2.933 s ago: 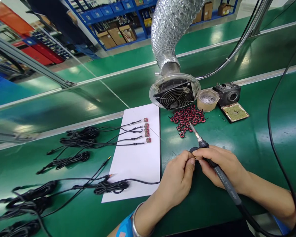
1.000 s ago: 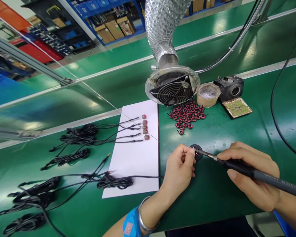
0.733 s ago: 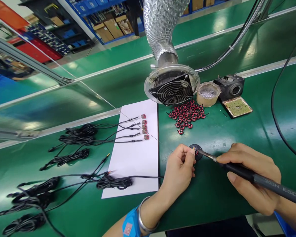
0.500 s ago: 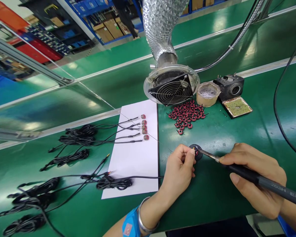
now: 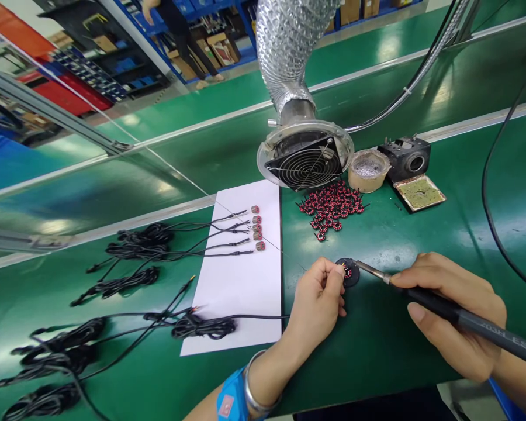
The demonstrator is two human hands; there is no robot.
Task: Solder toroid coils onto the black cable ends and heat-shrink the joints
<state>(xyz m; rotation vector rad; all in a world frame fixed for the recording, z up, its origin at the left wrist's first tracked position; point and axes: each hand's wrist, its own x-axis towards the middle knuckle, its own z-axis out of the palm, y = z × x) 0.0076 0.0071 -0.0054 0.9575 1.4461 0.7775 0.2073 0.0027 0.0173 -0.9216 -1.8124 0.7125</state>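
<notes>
My left hand (image 5: 316, 307) is closed in a pinch at the round black disc, holding the end of a black cable (image 5: 258, 317) whose yellowish wire tip shows by my fingertips. On the disc (image 5: 354, 280) sits a small red-and-black ring component (image 5: 348, 272), partly hidden by my fingers. My right hand (image 5: 460, 316) grips a soldering iron (image 5: 436, 304) like a pen. The iron's tip is over the disc's upper right rim, a little apart from the ring.
Behind the disc lies a pile of ring components (image 5: 333, 204) beneath a fume extractor (image 5: 309, 161). A solder-filled pot (image 5: 369, 171) and an iron stand with sponge tray (image 5: 419, 193) are beyond. Left are white paper (image 5: 236, 286) with several finished-looking parts and coiled cables (image 5: 142, 240).
The soldering iron's tip has lifted slightly up and right, away from the ring. My left hand stays almost in place. In the background, a person has come further into view.
</notes>
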